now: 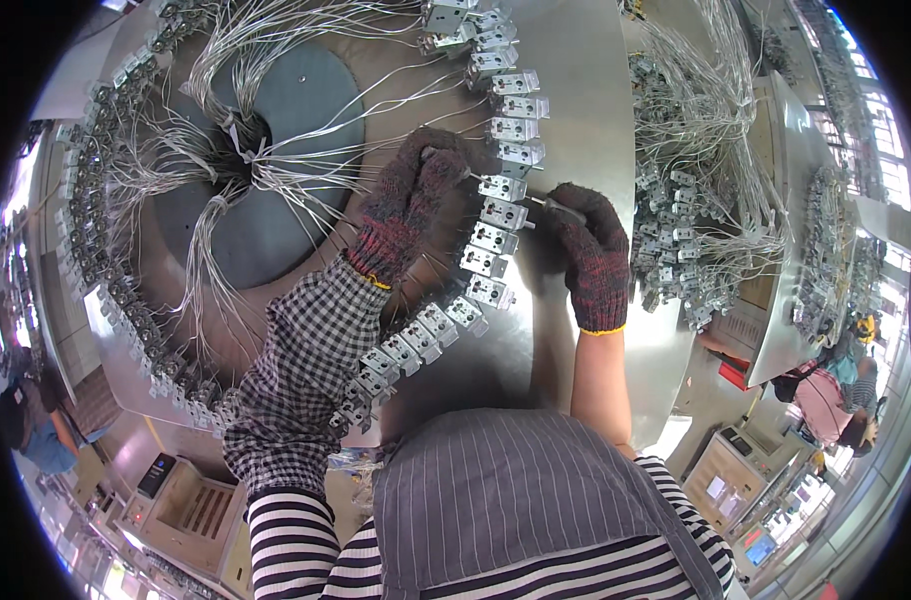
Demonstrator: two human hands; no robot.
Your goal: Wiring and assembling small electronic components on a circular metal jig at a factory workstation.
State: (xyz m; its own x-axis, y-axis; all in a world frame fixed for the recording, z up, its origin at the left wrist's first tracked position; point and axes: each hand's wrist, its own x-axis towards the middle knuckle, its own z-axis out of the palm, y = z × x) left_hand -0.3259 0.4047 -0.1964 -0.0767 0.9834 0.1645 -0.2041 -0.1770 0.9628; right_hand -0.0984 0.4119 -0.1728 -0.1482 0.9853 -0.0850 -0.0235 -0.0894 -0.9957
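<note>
Both my hands wear dark red-and-black knit gloves with yellow cuffs. My left hand is closed just left of a curved row of small silver metal brackets, its fingers pinched around the end of something thin by one bracket. On the row's right side, my right hand is closed on a thin metal rod that points at the same bracket. Whether the rod touches the bracket I cannot tell. Silvery wires run toward the brackets from a central hole, some passing behind my left hand.
The brackets ring a round metal table with a dark disc at its middle. At right, another station carries piled brackets and bundled wires. Wooden cabinets stand below left. Other people are at the far right and left.
</note>
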